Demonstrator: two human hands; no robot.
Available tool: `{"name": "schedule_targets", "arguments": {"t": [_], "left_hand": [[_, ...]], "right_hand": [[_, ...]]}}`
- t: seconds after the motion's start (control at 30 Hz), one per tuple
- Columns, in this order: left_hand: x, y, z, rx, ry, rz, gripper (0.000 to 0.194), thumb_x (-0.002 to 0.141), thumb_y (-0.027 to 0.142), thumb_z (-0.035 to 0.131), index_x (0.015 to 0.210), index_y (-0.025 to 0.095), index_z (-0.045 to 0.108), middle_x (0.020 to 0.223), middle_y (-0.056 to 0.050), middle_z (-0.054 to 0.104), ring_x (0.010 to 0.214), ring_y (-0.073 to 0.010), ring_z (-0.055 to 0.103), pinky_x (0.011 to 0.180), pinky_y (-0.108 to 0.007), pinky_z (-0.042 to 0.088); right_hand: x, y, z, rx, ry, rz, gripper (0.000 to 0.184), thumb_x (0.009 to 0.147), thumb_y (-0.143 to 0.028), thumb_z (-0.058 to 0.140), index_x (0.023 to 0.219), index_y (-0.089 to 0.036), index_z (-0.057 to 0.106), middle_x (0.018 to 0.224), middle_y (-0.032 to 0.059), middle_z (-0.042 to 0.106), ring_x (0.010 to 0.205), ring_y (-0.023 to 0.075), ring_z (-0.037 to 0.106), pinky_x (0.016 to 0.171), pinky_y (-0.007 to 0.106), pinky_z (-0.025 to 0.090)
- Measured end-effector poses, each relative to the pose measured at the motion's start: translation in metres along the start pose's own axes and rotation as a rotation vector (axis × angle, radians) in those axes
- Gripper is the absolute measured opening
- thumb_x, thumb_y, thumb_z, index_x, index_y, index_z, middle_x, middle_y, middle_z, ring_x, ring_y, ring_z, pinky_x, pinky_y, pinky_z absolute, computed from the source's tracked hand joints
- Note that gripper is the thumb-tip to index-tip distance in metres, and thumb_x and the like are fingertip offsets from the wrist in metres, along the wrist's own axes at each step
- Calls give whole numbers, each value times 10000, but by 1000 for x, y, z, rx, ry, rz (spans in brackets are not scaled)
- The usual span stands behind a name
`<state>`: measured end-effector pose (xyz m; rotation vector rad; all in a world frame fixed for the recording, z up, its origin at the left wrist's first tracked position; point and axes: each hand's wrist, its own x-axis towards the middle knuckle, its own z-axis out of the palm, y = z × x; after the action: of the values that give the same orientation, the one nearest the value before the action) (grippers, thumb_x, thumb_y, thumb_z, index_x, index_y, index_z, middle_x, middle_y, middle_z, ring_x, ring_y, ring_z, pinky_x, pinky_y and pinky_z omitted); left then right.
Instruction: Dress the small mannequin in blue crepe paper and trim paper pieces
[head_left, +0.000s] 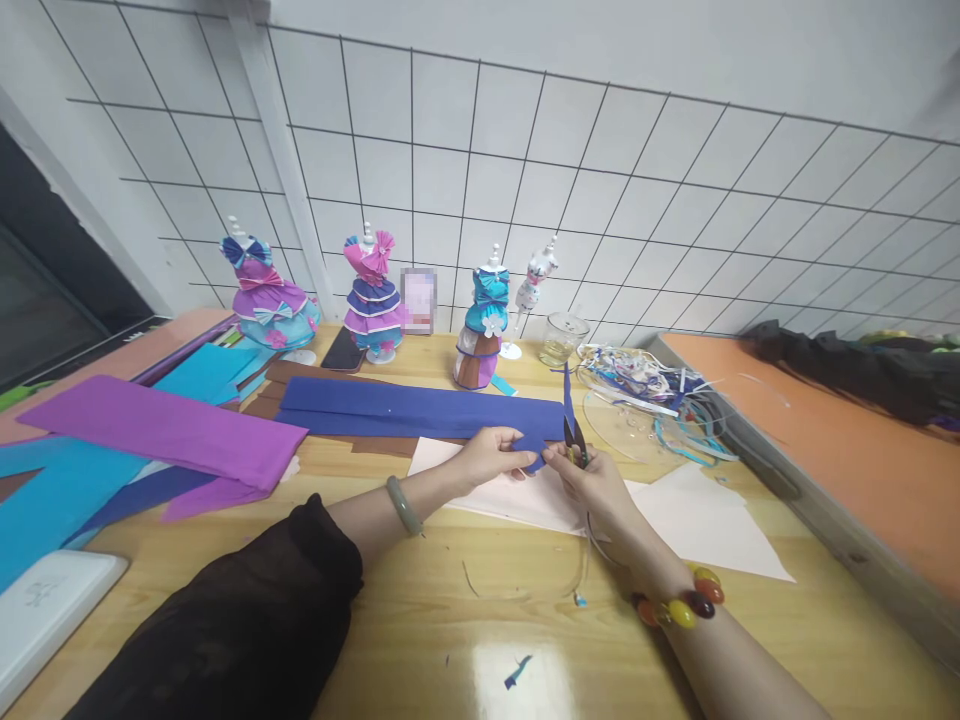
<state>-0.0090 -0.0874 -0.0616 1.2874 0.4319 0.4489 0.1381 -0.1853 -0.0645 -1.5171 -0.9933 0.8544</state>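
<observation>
Left hand (491, 457) and right hand (591, 478) pinch a blue piece (530, 453) between them, by the blue strip (382, 408); right also grips scissors (577, 437). Best keep the piece taut, blades clear of the strip.

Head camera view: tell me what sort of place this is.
Probably a craft table for miniature dressmaking: dressed mini mannequins stand along the back, a tangle of thin strips lies toward the right, and the right hand holds scissors.
</observation>
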Motion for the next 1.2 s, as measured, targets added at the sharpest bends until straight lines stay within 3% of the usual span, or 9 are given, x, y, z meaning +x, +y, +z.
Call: {"name": "schedule_targets", "arguments": {"t": [0.4, 0.67, 1.2], "left_hand": [[1, 0, 1, -17, 52, -36, 410, 598, 438, 754, 753, 92, 598, 716, -91, 668, 622, -137, 617, 617, -267, 460], [3, -1, -1, -9, 23, -43, 434, 606, 441, 751, 811, 90, 599, 739, -110, 675, 665, -171, 643, 631, -291, 481], [3, -2, -2, -35, -12, -35, 428, 590, 428, 765, 794, 87, 608, 732, -90, 666, 668, -166, 639, 651, -305, 487]], "right_hand": [[-3, -10, 3, -59, -1, -23, 375, 702, -514, 665, 784, -149, 650, 496, -30, 483, 409, 74, 305, 402, 235, 178], [-1, -9, 3, -140, -15, -91, 375, 707, -523, 637, 669, -150, 622, 554, 10, 554, 479, 105, 402, 448, 238, 264], [-3, -11, 6, -172, 13, -122, 390, 677, -536, 652, 610, -164, 558, 521, -21, 478, 496, 105, 368, 493, 244, 287]]}}
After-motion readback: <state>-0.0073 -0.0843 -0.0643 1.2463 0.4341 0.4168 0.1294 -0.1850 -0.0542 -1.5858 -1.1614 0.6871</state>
